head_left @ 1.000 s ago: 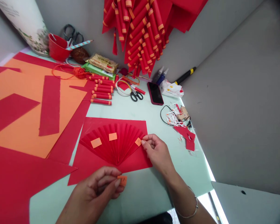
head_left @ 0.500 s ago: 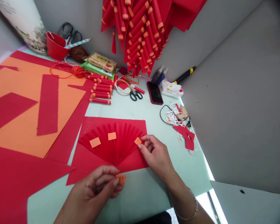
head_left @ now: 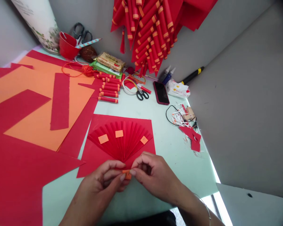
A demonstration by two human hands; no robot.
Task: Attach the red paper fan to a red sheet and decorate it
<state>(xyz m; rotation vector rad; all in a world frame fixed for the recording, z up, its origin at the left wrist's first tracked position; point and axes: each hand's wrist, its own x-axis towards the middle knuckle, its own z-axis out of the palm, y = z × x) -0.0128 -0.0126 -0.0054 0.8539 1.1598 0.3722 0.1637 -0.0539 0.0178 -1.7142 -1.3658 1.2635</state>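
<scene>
A pleated red paper fan [head_left: 124, 142] lies open on a red sheet [head_left: 88, 157]. Three small orange paper pieces rest on it: one on the left [head_left: 103, 139], one near the middle [head_left: 119, 133] and one on the right [head_left: 144, 140]. Below the fan's point, my left hand [head_left: 103, 183] pinches a small orange paper piece [head_left: 127, 174] with dark marks between thumb and fingers. My right hand [head_left: 153, 174] has its thumb and forefinger closed at the right edge of that same piece.
Large orange [head_left: 35, 125] and red sheets cover the left side. Small red rolls [head_left: 108, 94], scissors [head_left: 142, 94], a phone [head_left: 161, 93] and paper scraps [head_left: 179, 116] lie beyond the fan. Red roll decorations [head_left: 153, 37] hang at the back; a red cup [head_left: 68, 46] stands back left.
My right hand has left the orange piece on the fan's right side and come down to the piece in my left hand. The view has shifted slightly.
</scene>
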